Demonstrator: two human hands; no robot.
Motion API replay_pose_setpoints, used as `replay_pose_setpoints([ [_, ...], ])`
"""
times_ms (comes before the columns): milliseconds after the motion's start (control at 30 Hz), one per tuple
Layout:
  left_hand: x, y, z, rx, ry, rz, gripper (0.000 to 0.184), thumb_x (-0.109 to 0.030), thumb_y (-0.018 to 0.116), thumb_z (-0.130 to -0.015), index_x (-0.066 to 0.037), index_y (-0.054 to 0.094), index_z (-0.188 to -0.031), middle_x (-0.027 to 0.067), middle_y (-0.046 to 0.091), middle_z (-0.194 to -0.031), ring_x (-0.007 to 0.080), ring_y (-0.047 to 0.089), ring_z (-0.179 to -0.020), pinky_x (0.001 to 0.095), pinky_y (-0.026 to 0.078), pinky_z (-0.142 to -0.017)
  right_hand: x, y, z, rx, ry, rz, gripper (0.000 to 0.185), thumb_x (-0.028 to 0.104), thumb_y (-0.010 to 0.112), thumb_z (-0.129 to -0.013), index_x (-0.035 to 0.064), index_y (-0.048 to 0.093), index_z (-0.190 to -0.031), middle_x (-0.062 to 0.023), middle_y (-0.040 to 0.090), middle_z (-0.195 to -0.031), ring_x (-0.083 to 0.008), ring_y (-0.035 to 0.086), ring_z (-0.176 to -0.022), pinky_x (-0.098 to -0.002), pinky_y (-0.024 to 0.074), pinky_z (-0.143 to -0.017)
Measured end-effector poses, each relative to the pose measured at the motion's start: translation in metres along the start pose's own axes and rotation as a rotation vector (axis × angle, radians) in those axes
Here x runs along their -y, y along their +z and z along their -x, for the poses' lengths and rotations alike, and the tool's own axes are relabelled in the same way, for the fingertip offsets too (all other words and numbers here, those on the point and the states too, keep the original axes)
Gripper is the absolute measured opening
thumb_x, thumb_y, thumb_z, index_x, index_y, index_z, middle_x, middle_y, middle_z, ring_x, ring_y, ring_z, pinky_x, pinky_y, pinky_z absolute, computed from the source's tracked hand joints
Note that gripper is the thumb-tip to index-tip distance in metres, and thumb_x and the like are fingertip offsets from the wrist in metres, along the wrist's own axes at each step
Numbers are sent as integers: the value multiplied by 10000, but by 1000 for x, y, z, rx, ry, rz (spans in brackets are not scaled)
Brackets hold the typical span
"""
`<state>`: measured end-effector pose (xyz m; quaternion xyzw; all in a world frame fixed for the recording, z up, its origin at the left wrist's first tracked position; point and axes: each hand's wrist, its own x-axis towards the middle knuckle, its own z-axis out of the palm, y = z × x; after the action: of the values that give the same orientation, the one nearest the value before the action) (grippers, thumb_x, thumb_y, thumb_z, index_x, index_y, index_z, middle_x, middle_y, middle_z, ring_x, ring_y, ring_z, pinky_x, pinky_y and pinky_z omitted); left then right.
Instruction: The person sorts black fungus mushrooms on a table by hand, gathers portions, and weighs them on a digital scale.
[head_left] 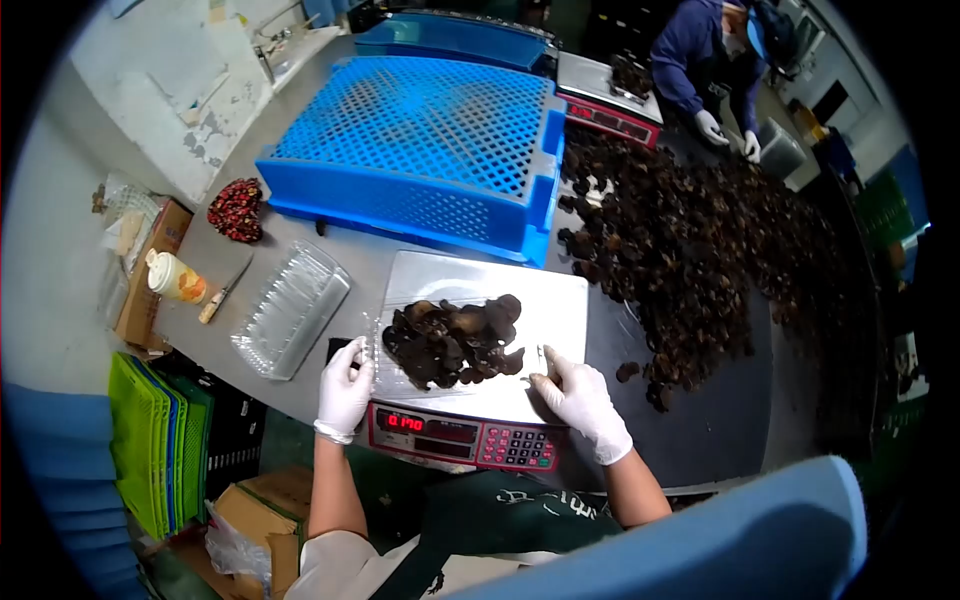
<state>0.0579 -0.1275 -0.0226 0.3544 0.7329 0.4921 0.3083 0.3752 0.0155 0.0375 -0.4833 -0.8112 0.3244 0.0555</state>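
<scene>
A heap of dark, wrinkled wood ear mushrooms lies in a see-through plastic tray on the steel plate of a scale. The scale's red display reads 0.170. My left hand, in a white glove, is closed on the tray's left edge. At the tray's right side, my gloved right hand has thumb and fingers pinched on its edge. Glare hides much of the tray's outline there.
Loose mushrooms cover the table's right side. A blue crate stands behind the scale. On the left are clear plastic containers, a knife, a cup and a red patterned bundle. A gloved co-worker stands by another scale.
</scene>
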Motion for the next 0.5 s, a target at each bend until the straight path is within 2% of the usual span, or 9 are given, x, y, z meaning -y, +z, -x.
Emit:
replay_pose_setpoints([
  [33,-1,1,0,13,-36,86,352,-18,591,-935,53,564,-1279,2,550,-908,30,522,-595,200,434,-542,7,0,-8,20,10,25,494,299,611,-909,31,562,-1321,-207,702,-938,-384,682,-879,-433,534,-822],
  [133,-9,-4,-11,9,-60,202,347,-23,566,-960,28,535,-1302,3,545,-910,34,543,-588,192,437,-483,-18,33,-40,-82,-53,-386,470,216,611,-917,-10,545,-1324,-211,699,-1079,-327,685,-1004,-379,513,-910],
  [167,-8,-6,-17,1,-50,241,354,-28,566,-962,25,530,-1310,5,547,-915,36,543,-584,190,441,-481,-24,40,-53,-82,-43,-492,438,156,609,-928,-29,546,-1320,-151,716,-981,-224,694,-886,-322,523,-830],
  [233,-19,-11,-38,-17,-63,218,368,-53,564,-974,23,515,-1331,13,573,-938,37,554,-579,183,463,-488,1,15,-74,-29,61,-689,389,67,586,-949,-89,527,-1301,-17,648,-822,-61,569,-718,-219,472,-670],
  [267,-25,-12,-48,-23,-35,261,370,-59,565,-976,21,515,-1333,12,578,-928,37,556,-579,184,467,-489,12,0,-85,-78,-8,-619,376,64,587,-944,-71,555,-1294,40,568,-750,-29,487,-649,-198,405,-593],
  [300,-30,-11,-60,-29,-4,304,371,-65,566,-978,20,515,-1335,12,583,-918,37,558,-579,185,471,-489,14,-6,-104,-136,-84,-555,360,65,582,-943,-50,586,-1284,41,561,-748,-21,480,-646,-198,398,-577],
  [367,-36,-12,-88,-52,3,331,374,-63,572,-972,21,517,-1332,14,589,-890,43,559,-570,189,473,-487,26,-23,-138,-170,-109,-642,444,141,619,-937,-62,548,-1326,18,576,-757,-39,508,-670,-214,429,-611],
  [433,-45,-11,-116,-76,58,371,368,-53,573,-966,23,523,-1323,13,583,-886,51,562,-566,194,478,-482,49,-42,-165,-177,-59,-710,458,165,629,-935,-56,552,-1329,14,587,-763,-41,506,-669,-214,430,-606],
  [500,-42,-8,-146,-103,101,402,366,-42,573,-954,26,528,-1311,21,573,-895,64,565,-550,204,483,-467,47,-42,-195,-136,-41,-881,485,184,611,-962,-49,512,-1375,-21,640,-872,-54,532,-685,-205,442,-607],
])
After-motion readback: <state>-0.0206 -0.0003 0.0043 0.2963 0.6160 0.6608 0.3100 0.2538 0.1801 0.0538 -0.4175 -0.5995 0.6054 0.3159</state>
